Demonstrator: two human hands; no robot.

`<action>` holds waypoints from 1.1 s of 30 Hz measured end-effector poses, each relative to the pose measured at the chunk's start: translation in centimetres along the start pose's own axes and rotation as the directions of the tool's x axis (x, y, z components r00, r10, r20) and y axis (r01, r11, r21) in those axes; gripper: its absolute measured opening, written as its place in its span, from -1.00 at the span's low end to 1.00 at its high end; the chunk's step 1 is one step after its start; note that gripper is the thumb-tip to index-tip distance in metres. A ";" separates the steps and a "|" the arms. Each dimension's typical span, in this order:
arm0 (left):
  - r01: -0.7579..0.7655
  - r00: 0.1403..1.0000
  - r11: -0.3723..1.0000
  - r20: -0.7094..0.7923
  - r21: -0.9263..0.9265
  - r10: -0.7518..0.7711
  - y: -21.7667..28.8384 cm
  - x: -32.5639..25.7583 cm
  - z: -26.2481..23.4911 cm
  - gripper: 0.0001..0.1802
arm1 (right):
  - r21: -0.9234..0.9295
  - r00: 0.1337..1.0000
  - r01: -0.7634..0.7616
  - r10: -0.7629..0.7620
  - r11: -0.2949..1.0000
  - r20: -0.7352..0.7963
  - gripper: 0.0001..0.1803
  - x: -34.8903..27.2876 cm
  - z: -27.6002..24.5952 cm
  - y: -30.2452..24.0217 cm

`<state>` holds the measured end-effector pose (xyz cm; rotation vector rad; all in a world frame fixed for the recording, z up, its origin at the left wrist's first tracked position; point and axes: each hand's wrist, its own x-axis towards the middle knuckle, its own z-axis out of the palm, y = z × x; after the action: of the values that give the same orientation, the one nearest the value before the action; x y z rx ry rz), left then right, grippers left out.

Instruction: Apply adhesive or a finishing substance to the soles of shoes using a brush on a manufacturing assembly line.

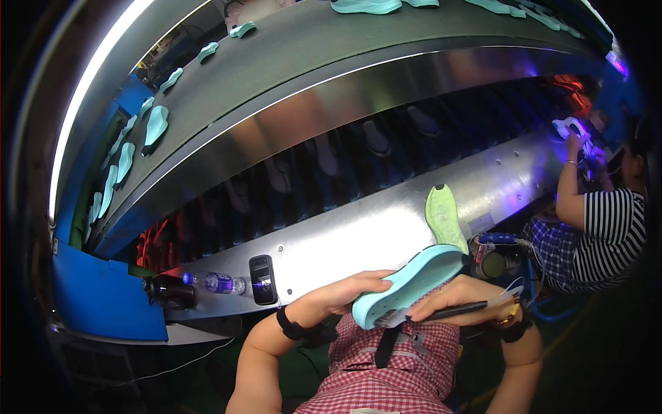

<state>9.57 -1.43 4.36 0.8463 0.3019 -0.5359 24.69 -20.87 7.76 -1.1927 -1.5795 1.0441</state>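
Our left hand (pixel 348 291) clamps the turquoise shoe sole (pixel 412 278) by its edge; beside it, our right hand (pixel 458 297) grips a black-handled tool (pixel 452 312). Beyond the grip we note a lime-green sole (pixel 443 214); farther, a conveyor belt (pixel 296 58).

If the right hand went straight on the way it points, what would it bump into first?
Probably the turquoise shoe sole: the right hand points left toward its inside, though they may already touch.

Bright tube light (pixel 87 69), dark conveyor belt (pixel 289 55), blue panel (pixel 103 297)
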 end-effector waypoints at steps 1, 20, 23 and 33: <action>0.028 0.999 0.999 -0.029 0.041 -0.026 -0.2 -0.2 -0.1 -0.33 | -0.025 0.997 -0.030 0.032 0.999 0.065 -0.72 -0.2 -0.8 -1.0; -0.390 0.873 0.886 -0.405 -0.251 0.270 -0.1 -5.7 -2.2 -0.14 | -0.122 0.918 0.097 -0.136 0.988 -0.373 -0.74 -2.2 2.1 -2.2; -0.532 0.819 0.611 -0.171 -0.587 0.548 -2.8 -1.1 -5.1 0.05 | -0.093 0.853 0.141 -0.169 0.986 -0.495 -0.74 -0.2 3.4 -2.5; -0.732 0.660 0.603 -0.549 -0.317 0.514 -4.4 4.3 -2.0 -0.01 | -0.464 0.787 0.018 -0.299 0.886 -0.540 -0.78 3.8 5.0 3.2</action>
<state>10.55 -3.70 -1.63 0.4633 0.4665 0.4273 20.10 -17.14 3.97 -1.4682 -1.3860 0.1321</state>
